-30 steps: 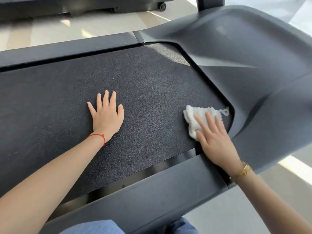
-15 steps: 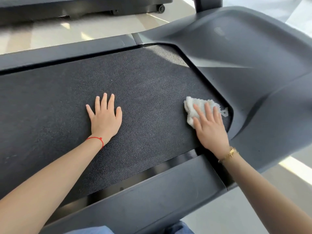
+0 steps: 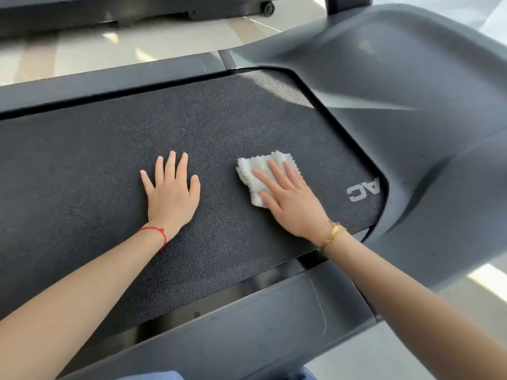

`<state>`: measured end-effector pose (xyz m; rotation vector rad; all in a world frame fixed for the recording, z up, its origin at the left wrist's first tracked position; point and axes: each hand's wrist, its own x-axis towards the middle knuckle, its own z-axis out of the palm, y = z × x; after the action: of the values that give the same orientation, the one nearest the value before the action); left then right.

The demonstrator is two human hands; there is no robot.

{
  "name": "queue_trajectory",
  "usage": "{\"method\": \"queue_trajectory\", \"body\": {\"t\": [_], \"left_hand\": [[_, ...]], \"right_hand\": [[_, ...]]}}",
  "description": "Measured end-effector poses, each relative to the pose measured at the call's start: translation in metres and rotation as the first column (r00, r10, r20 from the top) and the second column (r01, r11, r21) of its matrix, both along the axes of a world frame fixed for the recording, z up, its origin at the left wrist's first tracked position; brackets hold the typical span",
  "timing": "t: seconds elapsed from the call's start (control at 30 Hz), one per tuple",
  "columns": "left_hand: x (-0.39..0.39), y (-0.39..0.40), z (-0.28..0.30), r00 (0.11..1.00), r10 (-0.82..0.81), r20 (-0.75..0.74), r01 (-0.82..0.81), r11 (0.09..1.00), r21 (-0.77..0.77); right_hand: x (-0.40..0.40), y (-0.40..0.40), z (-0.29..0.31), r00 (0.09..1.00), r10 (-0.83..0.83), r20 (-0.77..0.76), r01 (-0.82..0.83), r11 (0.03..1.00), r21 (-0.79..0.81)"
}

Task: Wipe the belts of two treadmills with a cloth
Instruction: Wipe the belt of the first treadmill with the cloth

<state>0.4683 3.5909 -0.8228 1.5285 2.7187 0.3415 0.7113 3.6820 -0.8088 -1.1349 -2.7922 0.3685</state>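
My right hand (image 3: pixel 288 198) has slid the white cloth (image 3: pixel 262 175) away from the belt's (image 3: pixel 82 174) motor-cover end to the middle, uncovering the letters (image 3: pixel 363 190). Fingers flat, pressing. My left hand (image 3: pixel 171 194) lies flat beside it. More belt needs wiping.

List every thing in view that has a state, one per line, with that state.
Left hand: open, flat on the belt, holding nothing.
Right hand: open, straight fingers pressing the cloth.
Cloth: bunched, lying on the belt, partly under the right hand.
Belt: bare where visible, logo uncovered near the right end.
Second treadmill: across the floor, untouched.
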Motion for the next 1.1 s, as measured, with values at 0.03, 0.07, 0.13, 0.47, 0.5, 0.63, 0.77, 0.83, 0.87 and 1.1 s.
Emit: {"method": "queue_trajectory", "body": {"t": [0.03, 0.07, 0.13, 0.47, 0.5, 0.63, 0.77, 0.83, 0.87, 1.1], "left_hand": [[0.0, 0.0, 0.0, 1.0, -0.002, -0.003, 0.002, 1.0, 0.0], [0.0, 0.0, 0.0, 1.0, -0.004, -0.004, 0.004, 1.0, -0.001], [0.001, 0.001, 0.0, 1.0, -0.002, 0.004, 0.002, 1.0, -0.003], [0.0, 0.001, -0.003, 1.0, 0.002, 0.009, -0.002, 1.0, 0.018], [0.0, 0.001, -0.003, 1.0, 0.004, 0.008, -0.004, 1.0, 0.016], [-0.001, 0.0, -0.002, 1.0, 0.001, 0.005, -0.001, 1.0, 0.007], [0.0, 0.001, 0.0, 1.0, 0.001, 0.015, -0.001, 1.0, -0.006], [0.0, 0.001, 0.001, 1.0, 0.002, 0.018, -0.002, 1.0, -0.008], [0.001, 0.001, 0.001, 1.0, 0.003, 0.019, -0.003, 1.0, -0.01], [0.0, 0.001, 0.0, 1.0, 0.007, -0.013, -0.007, 1.0, -0.018]], "right_hand": [[0.012, 0.005, -0.001, 1.0, -0.022, -0.006, 0.022, 1.0, 0.021], [0.024, 0.014, -0.002, 0.998, -0.067, -0.004, 0.067, 0.997, 0.044], [0.041, 0.044, -0.001, 0.981, -0.191, 0.027, 0.189, 0.979, 0.078], [-0.011, 0.011, 0.006, 0.999, -0.026, 0.044, 0.023, 0.998, 0.058], [-0.01, -0.008, 0.005, 0.998, 0.046, 0.033, -0.048, 0.998, 0.042], [0.011, -0.021, 0.005, 0.994, 0.11, 0.005, -0.11, 0.994, -0.007], [0.023, 0.04, 0.007, 0.978, -0.193, 0.074, 0.189, 0.981, 0.051], [0.017, 0.06, 0.011, 0.938, -0.34, 0.065, 0.341, 0.94, -0.006], [0.012, 0.061, 0.012, 0.929, -0.367, 0.056, 0.368, 0.929, -0.023], [-0.007, -0.031, 0.004, 0.994, 0.101, 0.033, -0.102, 0.994, 0.031]]}}
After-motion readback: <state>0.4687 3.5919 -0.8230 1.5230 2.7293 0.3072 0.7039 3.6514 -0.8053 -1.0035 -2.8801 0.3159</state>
